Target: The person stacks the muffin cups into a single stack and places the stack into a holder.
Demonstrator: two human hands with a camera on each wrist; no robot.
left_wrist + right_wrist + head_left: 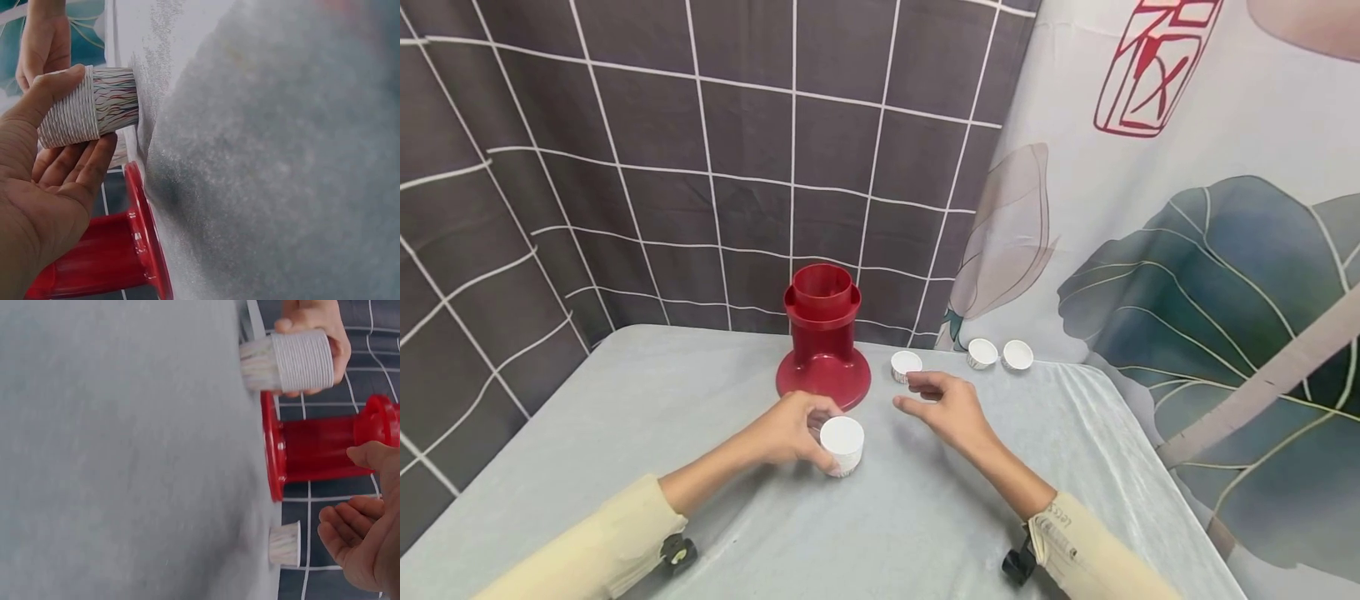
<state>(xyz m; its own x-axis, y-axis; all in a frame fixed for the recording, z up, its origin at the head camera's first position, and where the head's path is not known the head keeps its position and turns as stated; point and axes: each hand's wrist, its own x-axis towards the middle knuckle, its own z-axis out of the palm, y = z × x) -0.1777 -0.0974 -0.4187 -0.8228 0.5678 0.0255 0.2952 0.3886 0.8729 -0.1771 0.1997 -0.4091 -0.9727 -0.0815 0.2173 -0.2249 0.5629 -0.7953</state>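
Note:
My left hand [797, 432] grips a stack of nested white paper baking cups [842, 446], thumb on one side and fingers on the other. In the left wrist view the stack [87, 106] shows many close-set rims and thin coloured lines on its lowest cup. Its base is at the cloth; whether it bears on it I cannot tell. My right hand [951, 412] holds nothing, its thumb and bent fingers apart. Just beyond its fingertips a single paper cup [906, 365] stands upright; the right wrist view shows that cup [285, 544] below the hand.
A red plastic holder [823, 350] with a round base and open tube top stands behind the left hand. Two more paper cups, one [982, 353] beside another [1017, 356], stand near the back right edge. Grey cloth covers the table [647, 400]; curtains hang behind.

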